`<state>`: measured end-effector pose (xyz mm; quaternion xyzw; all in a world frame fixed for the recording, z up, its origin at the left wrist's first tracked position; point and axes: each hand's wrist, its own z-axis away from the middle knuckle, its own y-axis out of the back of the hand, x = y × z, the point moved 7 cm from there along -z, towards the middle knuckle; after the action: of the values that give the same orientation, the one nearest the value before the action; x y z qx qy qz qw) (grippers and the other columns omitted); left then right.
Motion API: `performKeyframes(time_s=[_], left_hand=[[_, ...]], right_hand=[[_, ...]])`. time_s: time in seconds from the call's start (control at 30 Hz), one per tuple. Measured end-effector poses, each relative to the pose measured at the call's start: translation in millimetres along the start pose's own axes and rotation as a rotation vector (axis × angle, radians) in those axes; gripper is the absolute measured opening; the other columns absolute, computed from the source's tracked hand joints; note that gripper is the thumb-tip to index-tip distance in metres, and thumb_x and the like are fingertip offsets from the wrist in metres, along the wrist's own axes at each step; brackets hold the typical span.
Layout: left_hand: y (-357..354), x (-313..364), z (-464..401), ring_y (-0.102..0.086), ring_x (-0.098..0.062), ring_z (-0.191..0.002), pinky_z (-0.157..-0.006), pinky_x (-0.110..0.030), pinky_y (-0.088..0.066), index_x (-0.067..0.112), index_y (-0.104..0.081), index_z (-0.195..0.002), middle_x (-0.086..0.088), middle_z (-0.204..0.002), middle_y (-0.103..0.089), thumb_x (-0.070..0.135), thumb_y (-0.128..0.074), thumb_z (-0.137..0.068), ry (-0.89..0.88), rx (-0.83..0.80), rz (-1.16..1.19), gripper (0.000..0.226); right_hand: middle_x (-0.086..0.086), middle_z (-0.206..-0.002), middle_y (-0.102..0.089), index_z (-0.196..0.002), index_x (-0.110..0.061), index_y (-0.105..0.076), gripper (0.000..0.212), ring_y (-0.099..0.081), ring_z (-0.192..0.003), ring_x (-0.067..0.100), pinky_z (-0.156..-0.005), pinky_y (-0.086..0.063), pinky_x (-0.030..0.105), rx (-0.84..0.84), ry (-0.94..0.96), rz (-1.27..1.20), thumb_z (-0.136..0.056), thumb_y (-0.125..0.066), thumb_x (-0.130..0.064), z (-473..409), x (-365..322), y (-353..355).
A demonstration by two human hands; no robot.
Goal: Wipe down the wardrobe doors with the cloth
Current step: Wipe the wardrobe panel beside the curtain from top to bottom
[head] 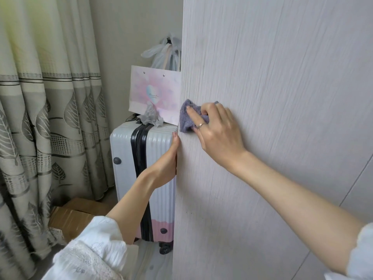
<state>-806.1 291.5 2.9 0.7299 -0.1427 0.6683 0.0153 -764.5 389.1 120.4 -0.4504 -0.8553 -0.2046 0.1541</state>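
A person's right hand [219,131], a thin ring on one finger, presses a crumpled grey-purple terry cloth [186,117] against the face of a pale, wood-grain wardrobe door [272,67], close to the door's left edge and about halfway up the view; its fingers [192,112] are curled into the cloth, bunching it against the panel. The left hand [168,158] holds that same edge just below the cloth, thumb lying flat along the front face; the rest of its fingers are hidden behind the door, so their spread cannot be told. Both arms emerge from white sleeves. Beyond the door stands a white ribbed hard-shell suitcase [125,150] with a black zip band, a pink paper gift bag [153,93] on top, beside leaf-patterned grey-beige curtains [44,118] and flattened brown cardboard [74,215] on the floor.
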Motion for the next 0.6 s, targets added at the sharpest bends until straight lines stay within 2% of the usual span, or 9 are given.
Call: performKeyframes(time_s=[0.1, 0.17, 0.23, 0.3, 0.37, 0.4, 0.47, 0.53, 0.6], left_hand=[[-0.8, -7.5, 0.7, -0.036, -0.001, -0.134, -0.115, -0.033, -0.026, 0.033, -0.030, -0.146, 0.014, -0.146, -0.041, 0.060, -0.013, -0.097, -0.018, -0.027, -0.029, 0.058], [1.0, -10.5, 1.4, -0.048, -0.004, -0.127, -0.107, -0.031, -0.038, 0.028, -0.038, -0.143, 0.009, -0.137, -0.053, 0.055, -0.013, -0.100, -0.027, -0.003, -0.054, 0.057], [2.2, -14.8, 1.9, -0.063, -0.003, -0.104, -0.084, -0.019, -0.050, 0.021, -0.054, -0.124, 0.007, -0.109, -0.070, 0.038, -0.018, -0.105, -0.038, 0.033, -0.068, 0.044], [5.5, -24.8, -0.8, -0.066, -0.002, -0.075, -0.064, -0.013, -0.049, 0.018, -0.060, -0.098, 0.007, -0.076, -0.071, 0.022, -0.022, -0.104, -0.034, 0.028, -0.072, 0.039], [10.8, -37.4, 1.3, -0.064, -0.002, -0.066, -0.059, -0.012, -0.047, 0.017, -0.066, -0.082, 0.008, -0.065, -0.067, 0.015, -0.024, -0.102, -0.033, 0.015, -0.068, 0.047], [12.5, -42.9, 1.1, -0.064, -0.002, -0.072, -0.063, -0.011, -0.047, 0.015, -0.067, -0.082, 0.007, -0.069, -0.068, 0.017, -0.027, -0.101, -0.024, 0.016, -0.068, 0.045], [16.5, -52.3, 3.2, -0.064, -0.006, -0.092, -0.075, -0.014, -0.048, 0.009, -0.063, -0.100, 0.004, -0.092, -0.071, 0.035, -0.038, -0.093, 0.001, 0.037, -0.010, 0.036], [20.0, -59.1, 3.7, -0.062, -0.011, -0.110, -0.087, -0.019, -0.049, 0.012, -0.057, -0.123, 0.000, -0.118, -0.066, 0.047, -0.041, -0.086, 0.019, 0.064, 0.044, 0.053], [21.7, -67.8, 2.4, -0.055, -0.016, -0.122, -0.099, -0.028, -0.044, 0.016, -0.045, -0.138, -0.004, -0.134, -0.057, 0.052, -0.042, -0.086, 0.031, 0.035, 0.052, 0.063]], right_hand=[[0.016, -0.089, -0.056, -0.116, -0.005, -0.065, 0.041, -0.049, -0.076, 0.030, -0.065, -0.031, 0.036, 0.007, -0.030, -0.004, -0.076, -0.070, -0.001, 5.1, -7.9, -5.1], [0.014, -0.097, -0.048, -0.118, -0.006, -0.064, 0.040, -0.045, -0.079, 0.029, -0.066, -0.031, 0.036, -0.007, 0.006, -0.022, -0.078, -0.067, -0.002, 20.3, -18.7, -11.2], [0.012, -0.102, -0.041, -0.118, -0.006, -0.064, 0.040, -0.043, -0.080, 0.028, -0.067, -0.031, 0.036, -0.048, 0.033, -0.040, -0.079, -0.065, -0.002, 39.3, -31.1, -18.6], [0.012, -0.103, -0.040, -0.118, -0.006, -0.065, 0.040, -0.042, -0.080, 0.028, -0.067, -0.031, 0.036, -0.072, 0.030, -0.055, -0.078, -0.065, -0.001, 58.4, -40.9, -23.3], [0.012, -0.104, -0.041, -0.118, -0.007, -0.066, 0.039, -0.042, -0.080, 0.027, -0.068, -0.031, 0.035, -0.097, 0.031, -0.064, -0.079, -0.063, 0.000, 78.1, -50.9, -27.7], [0.013, -0.105, -0.042, -0.117, -0.007, -0.066, 0.038, -0.042, -0.080, 0.027, -0.068, -0.031, 0.035, -0.108, 0.038, -0.067, -0.080, -0.061, 0.000, 87.6, -55.4, -29.4], [0.013, -0.105, -0.043, -0.116, -0.007, -0.067, 0.036, -0.042, -0.079, 0.027, -0.068, -0.031, 0.035, -0.130, 0.048, -0.074, -0.084, -0.053, 0.002, 106.2, -64.3, -32.9], [0.013, -0.105, -0.045, -0.115, -0.007, -0.067, 0.035, -0.043, -0.078, 0.027, -0.068, -0.032, 0.035, -0.148, 0.055, -0.086, -0.088, -0.047, 0.003, 122.8, -72.5, -36.1], [0.013, -0.105, -0.045, -0.114, -0.007, -0.068, 0.037, -0.042, -0.078, 0.027, -0.068, -0.033, 0.035, -0.174, 0.075, -0.086, -0.091, -0.041, 0.003, 141.0, -81.9, -40.0]])
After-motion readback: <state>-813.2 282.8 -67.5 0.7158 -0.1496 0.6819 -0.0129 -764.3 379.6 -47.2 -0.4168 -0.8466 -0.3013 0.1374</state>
